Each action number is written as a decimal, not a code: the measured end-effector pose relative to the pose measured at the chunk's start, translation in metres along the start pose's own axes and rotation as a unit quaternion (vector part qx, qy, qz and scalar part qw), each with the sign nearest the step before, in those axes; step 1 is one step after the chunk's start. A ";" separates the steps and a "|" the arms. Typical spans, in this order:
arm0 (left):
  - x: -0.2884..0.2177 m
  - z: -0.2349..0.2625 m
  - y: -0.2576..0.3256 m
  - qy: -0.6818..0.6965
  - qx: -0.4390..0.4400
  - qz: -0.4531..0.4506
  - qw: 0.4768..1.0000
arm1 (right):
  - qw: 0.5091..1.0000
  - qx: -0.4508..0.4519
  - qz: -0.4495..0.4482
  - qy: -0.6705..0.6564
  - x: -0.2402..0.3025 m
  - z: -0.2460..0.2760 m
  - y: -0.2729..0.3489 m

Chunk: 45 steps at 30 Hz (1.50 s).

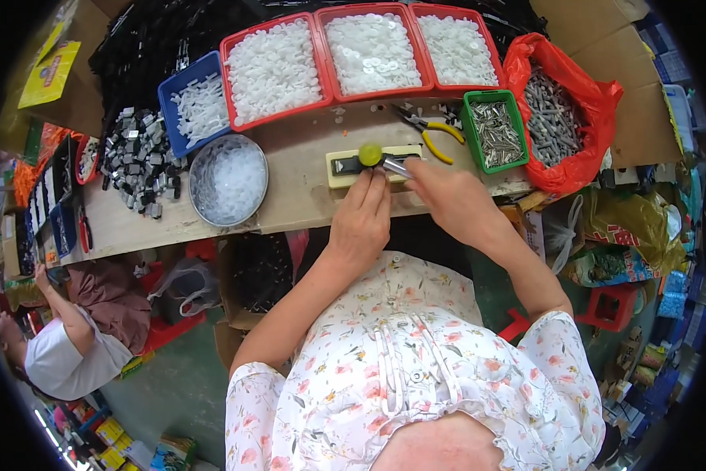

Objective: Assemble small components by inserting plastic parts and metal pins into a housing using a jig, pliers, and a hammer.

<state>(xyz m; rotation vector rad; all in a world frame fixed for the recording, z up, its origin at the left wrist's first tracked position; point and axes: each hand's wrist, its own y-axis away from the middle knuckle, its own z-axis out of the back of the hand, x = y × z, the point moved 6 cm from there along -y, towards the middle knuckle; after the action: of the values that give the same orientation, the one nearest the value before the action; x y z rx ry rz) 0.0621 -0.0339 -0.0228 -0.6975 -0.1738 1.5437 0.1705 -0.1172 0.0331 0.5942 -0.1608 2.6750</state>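
Tool (395, 166) sits tight in my curled right hand (449, 200), its yellow-green end above the cream block (338, 181). My left hand (363, 216) is at the black piece (345, 166) lying on that block; I can't tell if it pinches. That piece looks set but not finished, and full far red tubs (282, 115) make me think lots is left.

A cream, oblong block (340, 181) lies flat just beyond the left grip (361, 222); a dark, elongated piece (344, 166) lies along its top; a rounded yellow-green knob (370, 154) sits over it, just past that grip; a silvery rod (396, 167) points leftward from the right grip (459, 206) toward the knob.
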 end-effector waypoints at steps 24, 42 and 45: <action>0.004 0.013 0.009 0.055 -0.054 -0.007 0.997 | 0.989 -0.119 0.045 -0.077 0.031 0.037 -0.006; 0.023 0.032 -0.019 0.001 -0.040 -0.002 0.999 | 0.987 -0.146 -0.008 -0.064 0.003 0.042 0.028; 0.019 0.020 -0.024 0.038 -0.059 0.001 0.998 | 0.989 -0.133 -0.066 -0.011 -0.021 0.030 0.037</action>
<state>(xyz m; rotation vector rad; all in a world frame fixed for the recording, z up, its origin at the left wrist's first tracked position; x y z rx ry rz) 0.0735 -0.0065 -0.0003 -0.8492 -0.2085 1.5150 0.1845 -0.1638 0.0505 0.5299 -0.4594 2.4638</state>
